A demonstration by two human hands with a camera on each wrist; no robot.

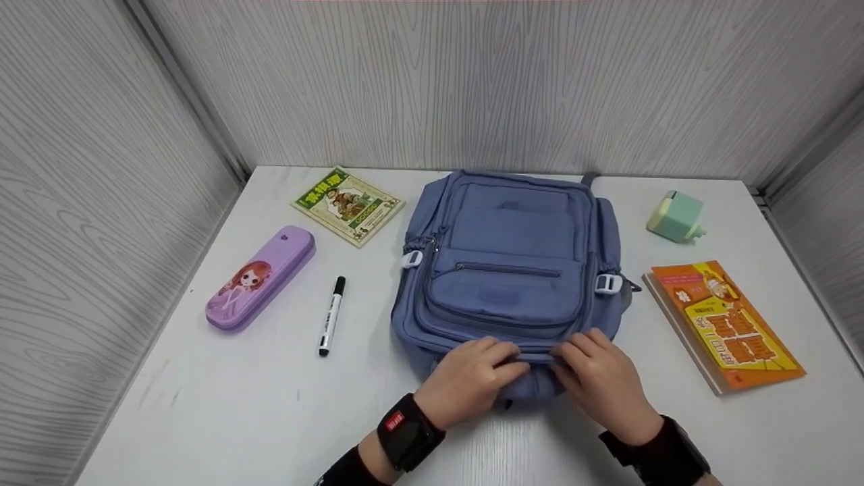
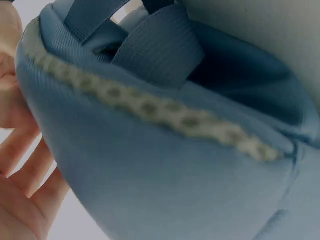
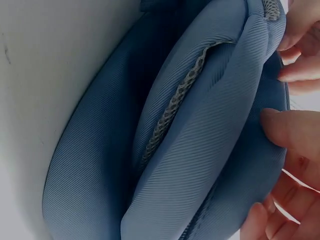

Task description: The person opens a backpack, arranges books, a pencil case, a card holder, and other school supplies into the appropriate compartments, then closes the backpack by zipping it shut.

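Note:
A blue backpack lies front side up on the white table, its zipped front pocket facing upward. At its near edge my left hand grips the fabric, with thumb and fingers about the seam. Close beside it, my right hand pinches the same edge between thumb and fingers. From the right wrist view, the thumb presses on the blue fabric, with mesh-lined padding alongside. The left wrist view has a strap and mesh trim near the fingers.
Left of the backpack lie a purple pencil case, a marker and a green booklet. An orange book and a small green pencil sharpener lie to the right. Grey panels stand behind the table.

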